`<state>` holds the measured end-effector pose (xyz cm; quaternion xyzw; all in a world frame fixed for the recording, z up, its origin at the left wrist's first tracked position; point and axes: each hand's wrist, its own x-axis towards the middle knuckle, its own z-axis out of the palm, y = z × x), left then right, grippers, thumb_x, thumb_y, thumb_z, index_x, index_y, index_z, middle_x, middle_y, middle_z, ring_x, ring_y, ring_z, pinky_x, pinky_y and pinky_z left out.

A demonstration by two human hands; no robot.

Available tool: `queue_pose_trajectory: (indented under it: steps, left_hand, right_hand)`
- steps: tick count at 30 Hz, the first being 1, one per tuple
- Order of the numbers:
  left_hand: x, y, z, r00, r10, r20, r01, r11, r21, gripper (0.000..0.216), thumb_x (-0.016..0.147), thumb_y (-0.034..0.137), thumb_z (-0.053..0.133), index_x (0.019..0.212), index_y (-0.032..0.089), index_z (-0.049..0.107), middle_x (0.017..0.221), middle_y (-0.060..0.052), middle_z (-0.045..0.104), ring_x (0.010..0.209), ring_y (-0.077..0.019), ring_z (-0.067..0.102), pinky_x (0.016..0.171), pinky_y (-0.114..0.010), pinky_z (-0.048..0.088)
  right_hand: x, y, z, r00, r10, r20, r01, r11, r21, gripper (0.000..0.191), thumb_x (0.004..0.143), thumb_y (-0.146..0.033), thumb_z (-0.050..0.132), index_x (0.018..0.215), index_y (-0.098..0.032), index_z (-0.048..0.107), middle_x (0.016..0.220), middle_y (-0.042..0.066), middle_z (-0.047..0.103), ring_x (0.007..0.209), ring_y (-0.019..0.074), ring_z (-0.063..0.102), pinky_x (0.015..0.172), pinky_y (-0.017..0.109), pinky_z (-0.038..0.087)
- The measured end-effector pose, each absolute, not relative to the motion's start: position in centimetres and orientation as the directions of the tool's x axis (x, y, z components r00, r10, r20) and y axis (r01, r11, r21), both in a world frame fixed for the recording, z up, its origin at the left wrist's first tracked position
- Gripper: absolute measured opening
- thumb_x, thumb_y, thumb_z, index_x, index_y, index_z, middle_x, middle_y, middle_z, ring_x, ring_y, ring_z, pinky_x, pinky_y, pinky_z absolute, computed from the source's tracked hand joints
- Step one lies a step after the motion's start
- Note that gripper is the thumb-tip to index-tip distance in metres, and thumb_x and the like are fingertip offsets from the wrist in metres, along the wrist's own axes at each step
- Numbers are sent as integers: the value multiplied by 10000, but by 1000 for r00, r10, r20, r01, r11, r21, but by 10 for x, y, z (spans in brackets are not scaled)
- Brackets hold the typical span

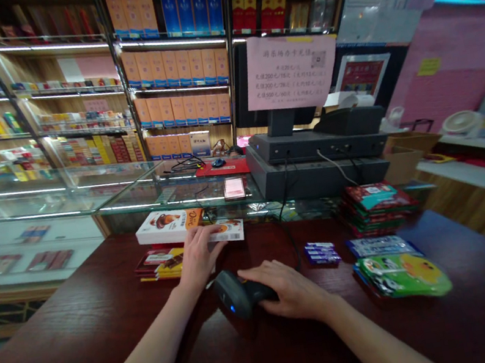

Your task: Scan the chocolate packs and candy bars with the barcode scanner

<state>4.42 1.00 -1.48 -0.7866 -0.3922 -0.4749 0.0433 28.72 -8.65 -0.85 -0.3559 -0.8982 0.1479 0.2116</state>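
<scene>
My left hand [198,256] lies with its fingers stretched flat on the near edge of a white snack box [170,226] that tops a small stack of chocolate boxes [160,264]. My right hand [291,290] is wrapped round the handle of a black barcode scanner [238,294] resting on the dark wooden counter [86,331]. The scanner's head points toward me and shows a small blue light. Both forearms reach in from the bottom edge.
A black cash register [313,160] with a pink notice [289,71] stands behind the counter. Right of it lie a stack of red and teal packets [374,206], small blue packs [322,252] and green bags [401,272]. A glass display case [64,199] and stocked shelves fill the back.
</scene>
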Motion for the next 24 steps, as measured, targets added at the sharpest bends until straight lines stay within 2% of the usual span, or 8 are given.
queue_pose_trajectory:
  steps: [3,5,12,24]
  left_hand:
    - [37,11,-15,276,594,756,657,-691,303,303,924,338,632,1208,233,614,1084,-60,705,1050,-241,587,974,-434,481]
    - [33,10,-14,289,606,741,663,-685,301,319,936,346,612,1237,243,607,1099,-63,699,1067,-241,590,980,-438,475]
    - [31,5,-5,353,622,699,676,-686,269,326,962,338,568,1277,255,582,1138,-58,695,1081,-235,595,965,-408,461]
    - [30,5,-5,385,621,683,693,-683,230,342,952,296,594,1289,249,556,1175,-33,708,1096,-233,595,969,-399,422]
  right_hand:
    - [292,-86,-6,-617,729,297,596,679,-428,711,823,-158,620,1495,-307,441,1345,42,653,1156,228,616,1069,425,439]
    - [298,-87,-2,-586,743,325,604,667,-436,722,813,-159,628,1494,-315,447,1322,39,664,1135,227,629,1077,431,436]
    - [319,-92,21,-523,792,316,624,608,-491,664,839,-208,659,1472,-298,480,1336,58,653,1176,245,622,1037,413,472]
    - [349,-98,38,-419,876,241,670,477,-569,687,858,-248,677,1487,-397,445,1357,21,641,1207,270,614,1055,458,466]
